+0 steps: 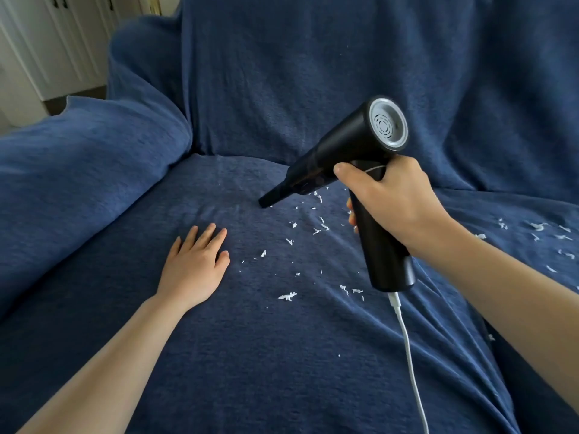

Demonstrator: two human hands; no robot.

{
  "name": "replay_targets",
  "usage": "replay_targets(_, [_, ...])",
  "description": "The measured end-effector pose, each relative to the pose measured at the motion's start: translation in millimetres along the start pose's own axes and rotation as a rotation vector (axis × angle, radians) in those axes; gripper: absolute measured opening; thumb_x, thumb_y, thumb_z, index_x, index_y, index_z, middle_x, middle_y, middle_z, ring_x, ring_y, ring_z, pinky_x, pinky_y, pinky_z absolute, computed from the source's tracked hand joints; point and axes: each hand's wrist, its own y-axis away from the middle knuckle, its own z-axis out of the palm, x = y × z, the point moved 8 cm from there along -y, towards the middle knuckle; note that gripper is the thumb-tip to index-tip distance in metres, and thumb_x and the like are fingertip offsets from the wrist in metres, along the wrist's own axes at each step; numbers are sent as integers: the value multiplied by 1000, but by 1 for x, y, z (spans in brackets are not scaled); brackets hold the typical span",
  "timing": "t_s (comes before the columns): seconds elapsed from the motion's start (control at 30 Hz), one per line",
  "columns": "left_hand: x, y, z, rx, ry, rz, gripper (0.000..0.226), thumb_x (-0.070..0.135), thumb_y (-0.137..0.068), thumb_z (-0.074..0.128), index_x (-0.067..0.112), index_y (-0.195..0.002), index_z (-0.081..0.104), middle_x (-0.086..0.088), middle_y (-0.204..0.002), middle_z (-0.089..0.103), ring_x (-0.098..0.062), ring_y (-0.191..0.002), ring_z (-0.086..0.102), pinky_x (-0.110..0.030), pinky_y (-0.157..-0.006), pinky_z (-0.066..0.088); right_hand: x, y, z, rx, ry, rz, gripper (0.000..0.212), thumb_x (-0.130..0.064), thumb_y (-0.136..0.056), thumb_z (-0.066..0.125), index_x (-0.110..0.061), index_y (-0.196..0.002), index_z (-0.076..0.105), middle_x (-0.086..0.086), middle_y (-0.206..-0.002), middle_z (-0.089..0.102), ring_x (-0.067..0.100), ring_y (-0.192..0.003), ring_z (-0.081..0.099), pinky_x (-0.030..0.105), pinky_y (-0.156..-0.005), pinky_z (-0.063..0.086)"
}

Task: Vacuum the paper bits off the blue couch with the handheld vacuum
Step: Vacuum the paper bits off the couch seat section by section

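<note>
A: Where is the handheld vacuum [351, 158] found?

B: It is gripped at the handle by the right hand [391, 202], fingers wrapped round it. Its narrow nozzle is tilted down to the left, with the tip at or just above the blue couch [219, 355] seat.

A: And the paper bits [287, 296]?

B: They are scattered on the seat below and to the right of the nozzle; a second patch is seen further right, beyond the right forearm.

A: What is noted around?

B: A white cable [409, 355] is plugged into the handle's base and trails down across the seat. The left hand [195, 264] is laid flat on the fabric, fingers spread, beside the bits. A padded armrest [94, 161] is seen at left, white cabinet doors [47, 42] behind it.
</note>
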Motion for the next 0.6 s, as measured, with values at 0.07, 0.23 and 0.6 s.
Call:
replay_targets(0.07, [2, 6, 0, -9, 5, -1, 55, 44, -101, 23, 31, -154, 12, 9, -162, 3, -18, -150, -2, -41, -121, 2, 2, 5, -4, -3, 11, -10, 34, -37, -88, 68, -4, -77, 68, 9, -63, 71, 23, -48, 70, 45, -65, 65])
replay_targets(0.23, [9, 17, 2, -42, -2, 2, 57, 46, -100, 21, 33, -154, 9, 10, -162, -2, -17, -149, -6, -40, -121, -1, 4, 10, -18, 34, 40, -16, 30, -36, -89, 68, -13, -70, 65, 7, -63, 71, 17, -45, 69, 34, -58, 62])
replay_targets(0.6, [11, 20, 0, -31, -39, 3, 55, 41, -101, 21, 31, -154, 8, 8, -162, 0, -20, -150, -2, -41, -121, 3, -2, 43, -17, -75, 29, -43, 35, -37, -88, 69, -6, -71, 66, 8, -59, 71, 22, -48, 70, 39, -62, 62])
